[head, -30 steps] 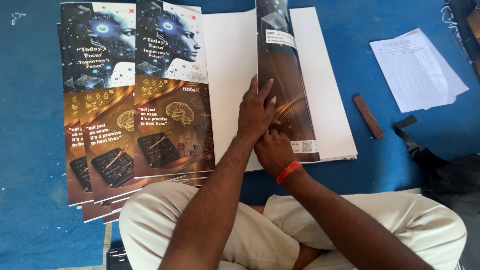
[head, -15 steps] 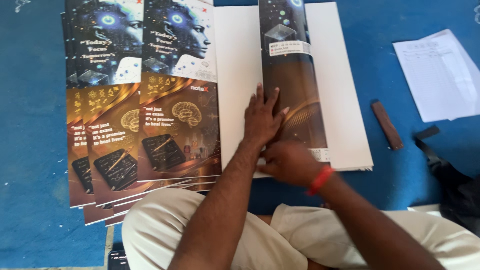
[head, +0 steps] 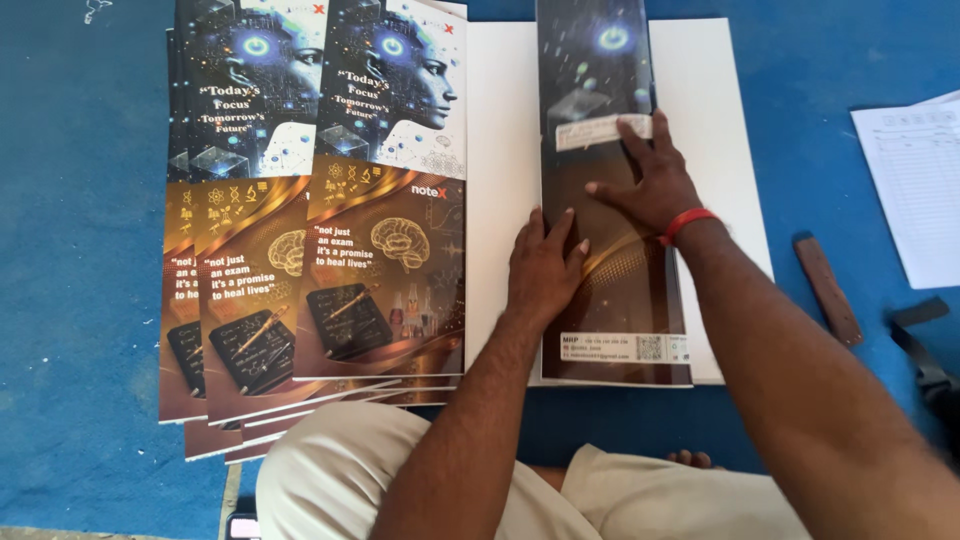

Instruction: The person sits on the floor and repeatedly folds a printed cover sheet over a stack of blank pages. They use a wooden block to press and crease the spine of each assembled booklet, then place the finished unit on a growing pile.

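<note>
— Where do our hands sit?

— Our left hand (head: 543,270) lies flat, fingers together, on the lower left edge of the dark folded flap (head: 610,200). Our right hand (head: 645,180), red band (head: 686,222) at the wrist, presses higher up with fingers spread wide.

— And the flap itself?

— It lies folded over the white sheet (head: 500,150) on the blue mat (head: 80,250), just right of the fanned stack of printed covers (head: 330,220). A brown wooden stick (head: 828,290) lies well apart, to the right.
</note>
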